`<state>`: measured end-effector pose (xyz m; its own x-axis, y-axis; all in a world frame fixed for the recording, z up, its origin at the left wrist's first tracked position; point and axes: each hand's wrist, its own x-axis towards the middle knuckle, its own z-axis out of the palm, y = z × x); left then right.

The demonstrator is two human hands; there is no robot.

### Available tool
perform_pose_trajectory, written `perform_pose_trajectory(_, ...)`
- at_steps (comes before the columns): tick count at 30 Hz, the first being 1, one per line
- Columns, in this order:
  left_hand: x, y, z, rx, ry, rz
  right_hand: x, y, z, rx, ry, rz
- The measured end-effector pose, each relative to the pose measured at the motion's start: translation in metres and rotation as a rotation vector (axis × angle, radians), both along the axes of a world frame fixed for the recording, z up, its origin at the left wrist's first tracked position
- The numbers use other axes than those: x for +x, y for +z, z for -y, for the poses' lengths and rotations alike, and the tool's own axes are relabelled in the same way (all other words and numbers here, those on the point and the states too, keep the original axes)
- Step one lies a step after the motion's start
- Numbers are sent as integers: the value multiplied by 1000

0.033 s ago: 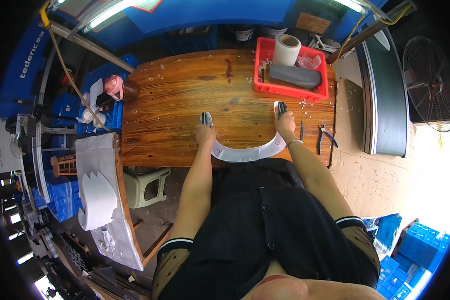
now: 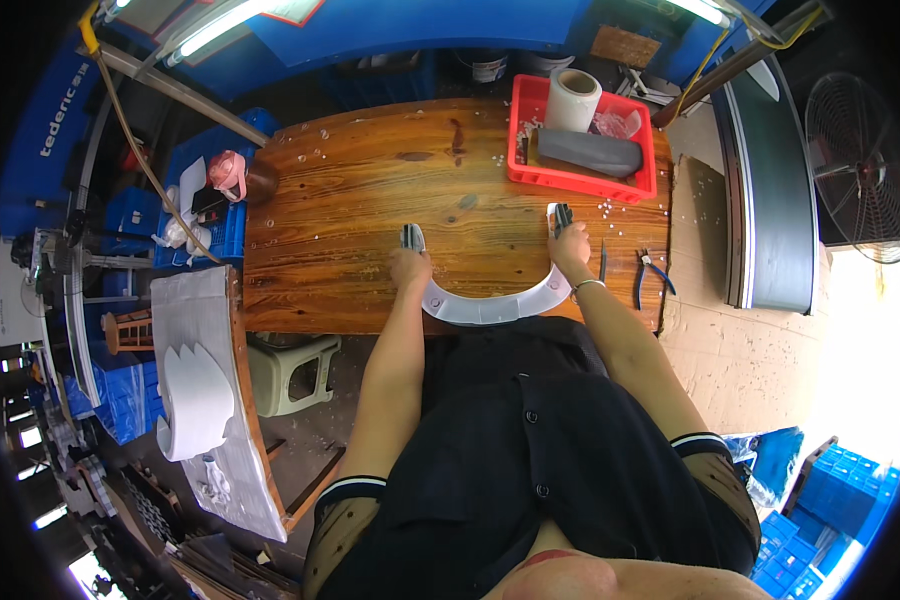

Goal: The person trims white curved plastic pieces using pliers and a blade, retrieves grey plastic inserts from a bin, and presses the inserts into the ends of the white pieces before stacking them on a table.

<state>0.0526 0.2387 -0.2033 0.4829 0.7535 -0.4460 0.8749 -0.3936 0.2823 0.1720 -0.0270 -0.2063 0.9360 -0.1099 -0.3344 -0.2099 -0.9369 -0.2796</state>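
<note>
A translucent white U-shaped strip (image 2: pixel 494 309) lies across the near edge of the wooden table, its curve toward me and its two arms pointing away. My left hand (image 2: pixel 410 268) is closed round the left arm of the strip, where a dark grey ribbed piece (image 2: pixel 407 237) shows beyond the fingers. On the other arm my right hand (image 2: pixel 572 248) is closed too, with a similar dark piece (image 2: pixel 564 215) sticking out past it. Both hands hide how these dark pieces join the strip.
Blue-handled pliers (image 2: pixel 654 275) and a thin dark tool (image 2: pixel 603 260) lie right of my right hand. Farther back, a red crate (image 2: pixel 582 188) holds a white roll (image 2: pixel 573 105) and a grey block (image 2: pixel 590 152). White scraps dot the wooden table (image 2: pixel 350 200). Curved white sheets (image 2: pixel 198 405) lie on a left side table.
</note>
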Motion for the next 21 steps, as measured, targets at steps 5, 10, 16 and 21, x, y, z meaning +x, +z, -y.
perform_pose_trajectory(5,0,2,-2,-44,-1,-23,-4,2,-1,-15,6,14)
perform_pose_trajectory(10,-4,8,-1,-47,-31,-50,-7,3,1,12,22,64)
perform_pose_trajectory(16,-14,-18,-2,339,-73,49,-2,4,-2,-15,48,-12)
perform_pose_trajectory(21,-2,14,-17,92,-158,-56,-4,1,-1,0,67,-7)
